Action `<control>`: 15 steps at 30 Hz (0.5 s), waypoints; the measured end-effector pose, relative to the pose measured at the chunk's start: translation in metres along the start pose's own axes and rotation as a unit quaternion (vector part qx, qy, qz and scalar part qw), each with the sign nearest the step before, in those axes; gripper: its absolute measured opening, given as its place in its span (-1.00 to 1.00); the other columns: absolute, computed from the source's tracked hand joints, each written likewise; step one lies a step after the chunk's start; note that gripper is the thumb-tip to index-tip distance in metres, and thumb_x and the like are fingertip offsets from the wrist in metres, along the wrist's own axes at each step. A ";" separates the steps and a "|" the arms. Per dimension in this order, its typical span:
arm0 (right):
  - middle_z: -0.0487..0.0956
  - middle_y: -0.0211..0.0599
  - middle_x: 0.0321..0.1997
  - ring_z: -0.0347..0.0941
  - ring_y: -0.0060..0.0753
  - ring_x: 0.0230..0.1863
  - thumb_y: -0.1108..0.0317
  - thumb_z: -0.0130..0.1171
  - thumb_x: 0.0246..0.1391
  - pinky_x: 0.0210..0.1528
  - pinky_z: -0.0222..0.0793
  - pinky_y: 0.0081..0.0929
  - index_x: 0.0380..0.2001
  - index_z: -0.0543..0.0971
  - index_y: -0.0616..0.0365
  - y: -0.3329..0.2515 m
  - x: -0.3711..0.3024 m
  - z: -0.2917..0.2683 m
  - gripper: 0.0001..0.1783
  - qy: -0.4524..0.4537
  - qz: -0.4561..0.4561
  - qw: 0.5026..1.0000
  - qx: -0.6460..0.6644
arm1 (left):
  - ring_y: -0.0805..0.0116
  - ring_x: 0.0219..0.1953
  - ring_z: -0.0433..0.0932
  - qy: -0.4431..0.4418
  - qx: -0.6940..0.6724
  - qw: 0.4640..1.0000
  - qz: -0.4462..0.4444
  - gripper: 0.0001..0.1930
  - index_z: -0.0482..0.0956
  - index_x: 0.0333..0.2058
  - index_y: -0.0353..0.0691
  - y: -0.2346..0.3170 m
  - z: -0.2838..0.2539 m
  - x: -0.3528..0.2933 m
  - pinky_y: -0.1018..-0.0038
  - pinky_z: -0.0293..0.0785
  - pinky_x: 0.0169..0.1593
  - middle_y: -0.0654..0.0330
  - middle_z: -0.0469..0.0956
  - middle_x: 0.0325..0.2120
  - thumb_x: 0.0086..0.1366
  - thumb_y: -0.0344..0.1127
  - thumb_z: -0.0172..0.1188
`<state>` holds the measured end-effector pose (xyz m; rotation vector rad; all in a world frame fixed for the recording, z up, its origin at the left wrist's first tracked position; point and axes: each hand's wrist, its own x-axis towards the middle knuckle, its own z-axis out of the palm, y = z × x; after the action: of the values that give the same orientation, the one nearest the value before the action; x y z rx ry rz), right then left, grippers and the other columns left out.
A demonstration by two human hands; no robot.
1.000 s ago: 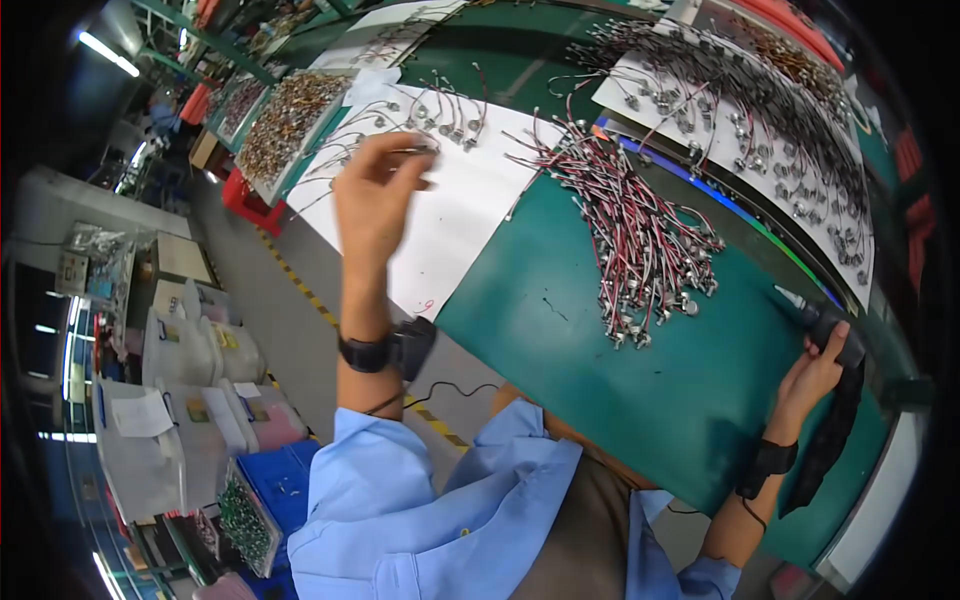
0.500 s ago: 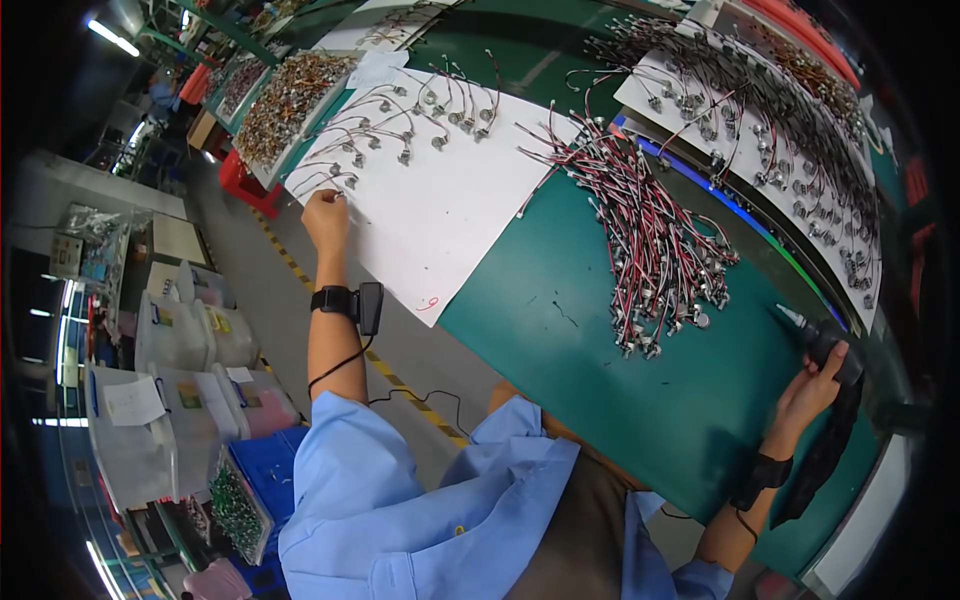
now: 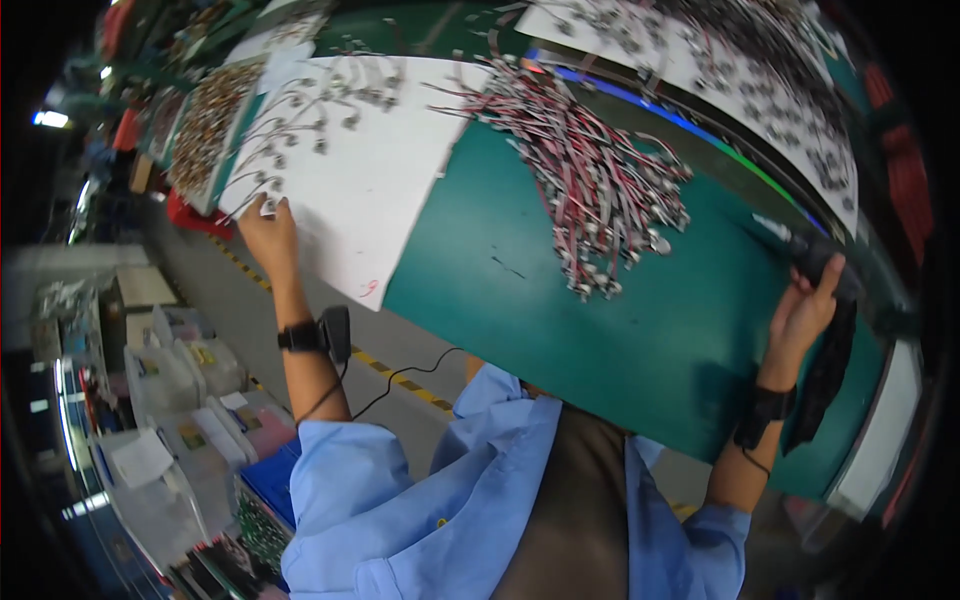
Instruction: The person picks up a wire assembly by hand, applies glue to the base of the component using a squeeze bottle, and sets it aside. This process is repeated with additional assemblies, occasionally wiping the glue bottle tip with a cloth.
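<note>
Wired parts (image 3: 321,147), small metal ends on thin leads, lie spread along the far and left edges of a white sheet (image 3: 370,190). Left hand (image 3: 268,235) is at the sheet's left edge, just beside the nearest of them; grip narrow, thumb and fingertips close together, can't tell if a lead is between them. Right hand (image 3: 808,300), well apart at the counter's right end, has its grip closed round a dark tool (image 3: 815,250) with a pale pointed tip aimed up-left. Green counter (image 3: 480,320) under the sheet. Big heap of red, black and white leads (image 3: 600,185) on it, between the hands, its far-left ends overlapping the sheet. Beyond the heap, a strip (image 3: 690,130) glowing blue to green, then a second white sheet with more wired parts, blurred. Black band (image 3: 303,337) on left wrist, another on right. Left of the first sheet, a tray of brownish small pieces (image 3: 210,130); red stool (image 3: 195,215) below it. Clear bins (image 3: 160,480) lower left; yellow-black tape (image 3: 400,385) on grey floor.
</note>
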<state>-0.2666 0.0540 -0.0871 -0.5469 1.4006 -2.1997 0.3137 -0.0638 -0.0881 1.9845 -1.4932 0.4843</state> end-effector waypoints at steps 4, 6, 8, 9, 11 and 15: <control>0.34 -0.48 -0.55 0.11 -0.70 -0.63 0.15 0.01 0.03 -0.54 0.11 -0.67 -0.42 0.40 0.18 -0.008 -0.005 0.012 -0.72 -0.001 0.008 0.999 0.035 | 0.43 -0.53 0.40 -0.186 -0.258 0.945 0.072 -0.77 0.46 -0.32 -0.30 0.136 -0.050 -0.055 0.59 0.34 -0.50 0.16 0.41 -0.37 -0.03 -0.42 0.17; 0.35 -0.47 -0.54 0.11 -0.69 -0.64 0.15 0.00 0.04 -0.54 0.11 -0.68 -0.41 0.39 0.17 -0.007 -0.006 0.009 -0.72 -0.009 0.023 0.998 0.051 | 0.43 -0.53 0.39 -0.296 -0.315 0.896 0.105 -0.76 0.45 -0.33 -0.31 0.188 -0.059 -0.088 0.60 0.32 -0.50 0.17 0.40 -0.39 -0.04 -0.43 0.18; 0.36 -0.47 -0.53 0.11 -0.69 -0.64 0.15 0.00 0.04 -0.55 0.10 -0.68 -0.40 0.39 0.16 -0.008 -0.008 0.010 -0.73 -0.005 0.027 0.998 0.058 | 0.42 -0.52 0.39 -0.354 -0.334 0.862 0.144 -0.77 0.45 -0.34 -0.31 0.222 -0.063 -0.114 0.62 0.30 -0.49 0.16 0.39 -0.38 -0.04 -0.44 0.18; 0.37 -0.46 -0.52 0.11 -0.70 -0.64 0.15 -0.01 0.04 -0.55 0.10 -0.68 -0.40 0.39 0.16 -0.010 -0.009 0.012 -0.73 -0.008 0.032 0.997 0.063 | 0.42 -0.52 0.39 -0.359 -0.339 0.857 0.149 -0.77 0.45 -0.34 -0.31 0.232 -0.065 -0.125 0.62 0.30 -0.49 0.16 0.39 -0.38 -0.04 -0.44 0.18; 0.38 -0.46 -0.51 0.10 -0.70 -0.64 0.15 -0.02 0.05 -0.54 0.09 -0.68 -0.41 0.38 0.14 -0.015 -0.008 0.009 -0.74 -0.006 0.031 0.997 0.071 | 0.40 -0.51 0.39 -0.323 -0.339 0.874 0.128 -0.77 0.44 -0.35 -0.31 0.254 -0.066 -0.146 0.61 0.30 -0.49 0.15 0.39 -0.40 -0.04 -0.43 0.19; 0.40 -0.44 -0.49 0.09 -0.69 -0.65 0.15 -0.03 0.05 -0.53 0.09 -0.68 -0.40 0.37 0.11 -0.024 0.002 -0.004 -0.75 -0.008 0.035 0.992 0.120 | 0.32 -0.49 0.39 -0.251 -0.394 0.883 0.052 -0.77 0.44 -0.35 -0.31 0.276 -0.077 -0.164 0.53 0.32 -0.47 0.11 0.37 -0.40 -0.05 -0.43 0.19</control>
<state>-0.2744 0.0649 -0.0664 -0.4201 1.1081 -2.2596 0.0068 0.0555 -0.0624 1.4062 -1.7220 -0.5860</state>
